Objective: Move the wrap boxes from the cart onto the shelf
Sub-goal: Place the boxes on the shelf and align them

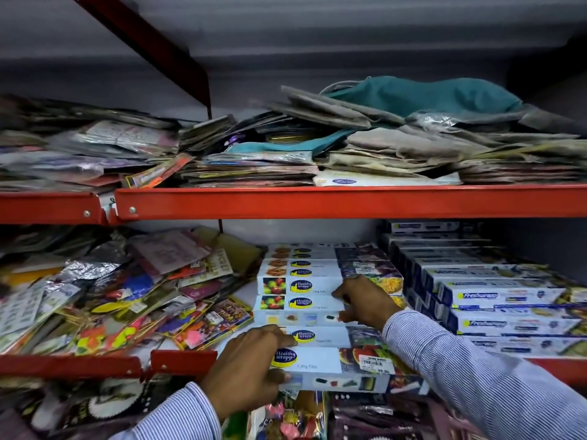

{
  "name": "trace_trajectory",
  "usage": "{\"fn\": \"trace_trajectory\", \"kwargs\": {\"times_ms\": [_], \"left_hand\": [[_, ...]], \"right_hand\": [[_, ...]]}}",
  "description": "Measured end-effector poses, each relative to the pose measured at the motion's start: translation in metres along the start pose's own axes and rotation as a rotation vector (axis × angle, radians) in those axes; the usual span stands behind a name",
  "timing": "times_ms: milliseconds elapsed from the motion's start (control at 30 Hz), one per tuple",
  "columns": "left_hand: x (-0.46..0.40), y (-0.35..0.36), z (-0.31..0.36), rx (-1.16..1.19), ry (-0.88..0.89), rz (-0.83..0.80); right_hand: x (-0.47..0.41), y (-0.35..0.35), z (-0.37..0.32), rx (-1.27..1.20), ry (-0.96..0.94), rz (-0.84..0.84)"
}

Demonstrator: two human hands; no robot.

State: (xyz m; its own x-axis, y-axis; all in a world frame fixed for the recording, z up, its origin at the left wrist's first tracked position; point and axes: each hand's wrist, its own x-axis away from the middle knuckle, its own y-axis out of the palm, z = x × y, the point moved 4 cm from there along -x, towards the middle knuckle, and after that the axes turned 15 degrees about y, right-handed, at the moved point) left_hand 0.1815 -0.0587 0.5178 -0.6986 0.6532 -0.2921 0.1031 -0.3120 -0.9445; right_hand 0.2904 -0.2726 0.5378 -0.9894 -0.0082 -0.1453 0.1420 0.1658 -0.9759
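- The left hand point(244, 369) has its grip clamped on the left end of a Healthy Wrapp cling film box point(333, 366), thumb on top and fingers curled under its front face.
- That box lies lengthwise at the front lip of the red shelf point(184, 360), partly overhanging the edge, so it is not yet fully seated.
- The right hand point(365, 300) rests with fingers spread, closed on nothing, pressing on the stack of cling film boxes point(305, 287) just behind.
- To do this well, I judge the right hand should steady the stack while the left slides the front box straight back until it sits flush against the row.
- Keep the box level and parallel to the others; a skewed push could nudge the stack sideways into the loose party packets point(127, 296) on the left.
- The blue Freshwrapp boxes point(495, 296) stand close on the right, so there is little room to swing that end.
- Labels face up on the stacked boxes; matching that keeps the row tidy.
- The cart is not in view.
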Motion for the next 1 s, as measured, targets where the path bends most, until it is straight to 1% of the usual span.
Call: {"fn": "trace_trajectory", "kwargs": {"times_ms": [133,233,400,500,633,833,1000], "left_hand": [[-0.012,0.001,-0.002,-0.015,-0.006,0.024],[-0.025,0.006,-0.008,-0.023,-0.015,0.033],[-0.052,0.015,-0.024,0.000,-0.073,0.084],[-0.064,0.024,-0.031,-0.003,-0.104,0.108],[-0.076,0.038,-0.037,-0.031,-0.080,0.157],[-0.079,0.054,-0.036,-0.162,-0.032,0.220],[-0.076,0.059,-0.034,-0.118,-0.024,0.278]], "right_hand": [[0.000,-0.009,0.000,-0.007,0.030,0.059],[-0.002,-0.011,0.001,-0.034,0.016,0.007],[-0.001,-0.019,0.007,-0.036,-0.083,-0.096],[0.003,-0.019,0.012,-0.060,-0.087,-0.125],[0.013,-0.014,0.022,-0.135,-0.066,-0.126],[0.032,0.007,0.034,-0.232,-0.109,-0.068],[0.043,0.020,0.040,-0.201,-0.149,0.045]]}}
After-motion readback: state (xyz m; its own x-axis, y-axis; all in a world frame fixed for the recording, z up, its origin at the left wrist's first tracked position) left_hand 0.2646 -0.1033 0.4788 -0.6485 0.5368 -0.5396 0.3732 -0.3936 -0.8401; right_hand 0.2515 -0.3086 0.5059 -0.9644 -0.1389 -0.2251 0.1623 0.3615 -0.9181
